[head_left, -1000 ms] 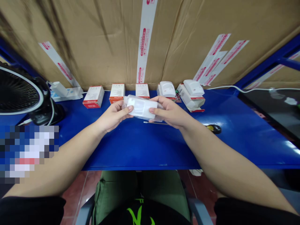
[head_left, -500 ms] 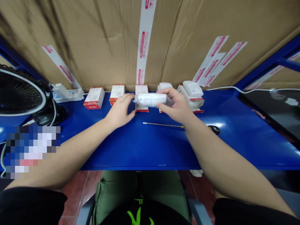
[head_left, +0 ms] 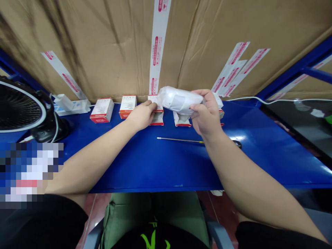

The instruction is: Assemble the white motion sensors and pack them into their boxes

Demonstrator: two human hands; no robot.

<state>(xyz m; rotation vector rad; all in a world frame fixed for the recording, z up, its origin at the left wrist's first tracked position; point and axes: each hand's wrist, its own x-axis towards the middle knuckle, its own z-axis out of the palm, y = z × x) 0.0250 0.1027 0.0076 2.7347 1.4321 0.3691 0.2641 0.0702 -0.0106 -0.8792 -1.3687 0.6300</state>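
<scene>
My right hand (head_left: 206,112) grips a white plastic device (head_left: 180,100) wrapped in clear film, raised above the row of small boxes. My left hand (head_left: 144,114) rests at the third box (head_left: 157,119), a white and red one whose front flap lies open; its fingers are bent against the box's upper left part. Whether they pinch the box is hard to make out. To the right, another box (head_left: 182,120) stands open at the front, partly behind the wrapped device. Two closed boxes, one (head_left: 102,110) farther left and one (head_left: 128,105) beside my left hand, stand on the blue table.
A screwdriver (head_left: 181,139) lies across the blue table (head_left: 145,166). At the left are a black fan (head_left: 20,107) and a white power strip (head_left: 74,106). A cardboard wall (head_left: 124,48) rises behind, and a white cable (head_left: 280,101) runs along the right.
My right hand has lifted the wrapped device up and slightly right, tilting it. My left hand has moved right onto the third box, its fingers now bent. The view has shifted slightly.
</scene>
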